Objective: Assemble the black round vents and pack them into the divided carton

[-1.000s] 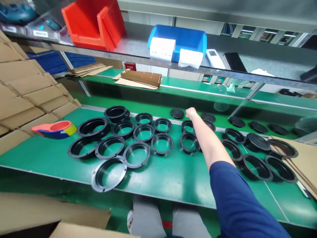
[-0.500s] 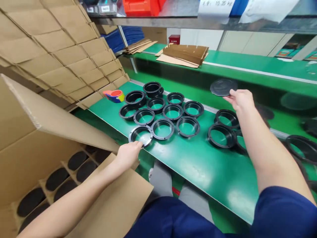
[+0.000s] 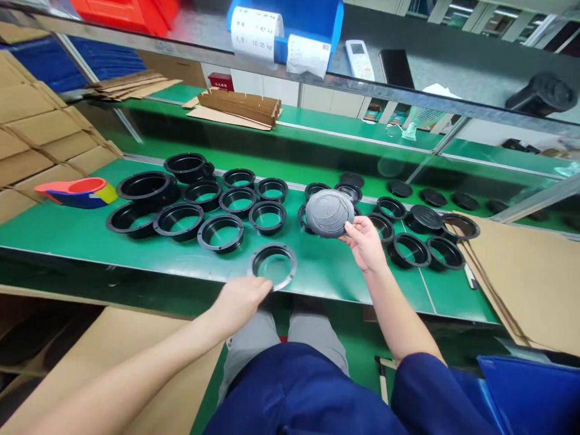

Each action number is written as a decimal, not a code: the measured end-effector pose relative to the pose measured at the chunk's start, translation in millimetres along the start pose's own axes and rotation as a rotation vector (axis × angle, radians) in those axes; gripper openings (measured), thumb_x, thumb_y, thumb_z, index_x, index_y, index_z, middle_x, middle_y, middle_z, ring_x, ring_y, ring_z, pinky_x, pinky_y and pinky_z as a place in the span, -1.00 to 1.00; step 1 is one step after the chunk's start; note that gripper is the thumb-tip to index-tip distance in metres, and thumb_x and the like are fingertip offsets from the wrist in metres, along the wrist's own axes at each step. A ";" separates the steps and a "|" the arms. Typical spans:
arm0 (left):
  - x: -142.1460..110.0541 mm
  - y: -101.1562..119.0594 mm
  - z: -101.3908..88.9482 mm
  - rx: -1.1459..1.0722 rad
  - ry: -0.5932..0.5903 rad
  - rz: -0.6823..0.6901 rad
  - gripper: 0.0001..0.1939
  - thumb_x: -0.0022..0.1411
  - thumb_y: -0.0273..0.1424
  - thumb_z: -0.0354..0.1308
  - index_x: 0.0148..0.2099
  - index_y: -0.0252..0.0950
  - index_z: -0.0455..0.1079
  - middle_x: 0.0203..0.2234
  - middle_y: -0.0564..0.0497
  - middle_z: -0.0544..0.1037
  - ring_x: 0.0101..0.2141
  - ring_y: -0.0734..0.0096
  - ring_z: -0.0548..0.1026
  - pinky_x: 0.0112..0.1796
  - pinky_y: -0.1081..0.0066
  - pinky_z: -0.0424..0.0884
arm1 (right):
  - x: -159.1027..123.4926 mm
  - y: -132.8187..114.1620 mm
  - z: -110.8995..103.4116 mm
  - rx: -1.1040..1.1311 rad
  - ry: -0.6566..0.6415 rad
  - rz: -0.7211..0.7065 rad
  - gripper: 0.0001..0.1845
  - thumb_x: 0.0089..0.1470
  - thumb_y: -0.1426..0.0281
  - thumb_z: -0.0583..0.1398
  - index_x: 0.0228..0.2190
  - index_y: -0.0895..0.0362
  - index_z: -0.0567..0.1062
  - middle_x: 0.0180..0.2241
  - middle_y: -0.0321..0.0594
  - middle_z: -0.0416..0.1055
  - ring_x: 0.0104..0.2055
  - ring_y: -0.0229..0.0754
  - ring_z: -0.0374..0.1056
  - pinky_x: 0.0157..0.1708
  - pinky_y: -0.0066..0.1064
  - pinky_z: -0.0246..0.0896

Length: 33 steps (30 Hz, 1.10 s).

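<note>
Between the thumb and fingers of my right hand (image 3: 365, 241) is a round dark grey disc-shaped cover (image 3: 330, 213), its patterned face turned up toward me, held above the bench. My left hand (image 3: 242, 302) pinches the near rim of a black flanged ring (image 3: 290, 273) at the bench's front edge. Whether that ring rests on the surface or is slightly lifted, I cannot tell. Several more black rings (image 3: 220, 233) stand in a cluster left of it on the green bench (image 3: 312, 275). Other rings (image 3: 410, 250) stand to the right of my right hand.
A red, blue and yellow tape dispenser (image 3: 81, 192) lies at the left. Black discs (image 3: 432, 197) line the back right. Flat cardboard (image 3: 525, 272) covers the right end; a cardboard box flap (image 3: 127, 356) is at lower left. Overhead, a shelf (image 3: 335, 81) carries blue and red bins.
My view has swung right. My left hand has drawn its ring rightward, away from the cluster. My right hand has brought the disc down and nearer the ring.
</note>
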<state>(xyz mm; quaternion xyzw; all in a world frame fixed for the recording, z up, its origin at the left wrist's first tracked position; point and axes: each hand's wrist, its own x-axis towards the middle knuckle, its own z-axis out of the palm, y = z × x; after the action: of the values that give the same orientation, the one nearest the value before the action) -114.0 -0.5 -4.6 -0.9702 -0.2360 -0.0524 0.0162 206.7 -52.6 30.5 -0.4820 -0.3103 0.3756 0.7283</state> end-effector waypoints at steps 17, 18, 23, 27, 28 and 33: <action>56.7 20.6 -37.1 -2.366 0.294 -0.579 -0.38 0.40 0.09 -0.01 0.14 -0.34 0.43 0.07 -0.21 0.52 0.14 -0.11 0.42 0.11 0.00 0.41 | -90.4 56.3 69.3 0.128 -0.317 0.336 -0.51 0.08 0.04 0.41 -0.24 0.08 0.34 -0.31 -0.26 0.46 -0.29 -0.16 0.50 -0.34 -0.34 0.53; 54.8 18.0 -41.0 -2.434 0.334 -0.595 -0.39 0.44 0.06 -0.07 0.13 -0.34 0.44 0.06 -0.20 0.53 0.15 -0.10 0.42 0.14 -0.03 0.39 | -88.1 58.1 72.6 0.002 -0.295 0.243 -0.52 0.12 0.01 0.36 -0.20 0.08 0.34 -0.30 -0.23 0.45 -0.29 -0.12 0.49 -0.37 -0.31 0.51; 42.0 15.9 -52.5 -2.535 0.364 -0.616 -0.38 0.49 0.02 -0.16 0.18 -0.35 0.43 0.07 -0.20 0.54 0.15 -0.07 0.44 0.18 -0.10 0.35 | -62.0 52.0 72.6 -0.741 -0.234 -0.615 -0.52 0.33 0.01 0.15 0.12 -0.01 0.47 0.07 -0.03 0.32 0.13 0.10 0.24 0.12 0.06 0.29; 41.7 22.9 -49.5 -2.549 0.364 -0.652 -0.52 0.49 -0.09 -0.05 0.07 -0.35 0.50 0.01 -0.18 0.58 0.12 0.01 0.48 0.21 0.00 0.34 | -47.8 50.0 74.8 -0.907 -0.360 -0.791 -0.45 0.44 0.04 -0.06 0.11 0.03 0.54 0.19 -0.02 0.23 0.25 0.15 0.05 0.29 0.09 0.03; 42.9 24.6 -47.9 -2.550 0.362 -0.659 -0.56 0.49 -0.12 -0.03 0.04 -0.34 0.51 -0.01 -0.17 0.59 0.11 0.01 0.49 0.21 0.00 0.33 | -46.2 50.9 75.5 -0.902 -0.361 -0.765 -0.43 0.44 0.04 -0.08 0.06 0.06 0.57 0.17 -0.01 0.25 0.25 0.14 0.05 0.29 0.07 0.03; 49.0 28.6 -42.9 -2.601 0.285 -0.611 -0.52 0.50 -0.07 -0.07 0.10 -0.30 0.50 -0.03 -0.21 0.59 0.10 -0.05 0.50 0.21 -0.10 0.30 | -46.5 49.4 71.4 -0.749 -0.360 -0.564 -0.34 0.45 -0.01 -0.16 -0.09 0.03 0.63 0.10 -0.05 0.32 0.22 0.07 0.14 0.27 0.03 0.09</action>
<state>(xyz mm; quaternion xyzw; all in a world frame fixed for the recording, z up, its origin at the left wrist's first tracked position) -61.6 -5.9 43.1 -0.1761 -0.2172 -0.3380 -0.8986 111.9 -45.9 4.6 -0.5355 -0.6625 0.1042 0.5133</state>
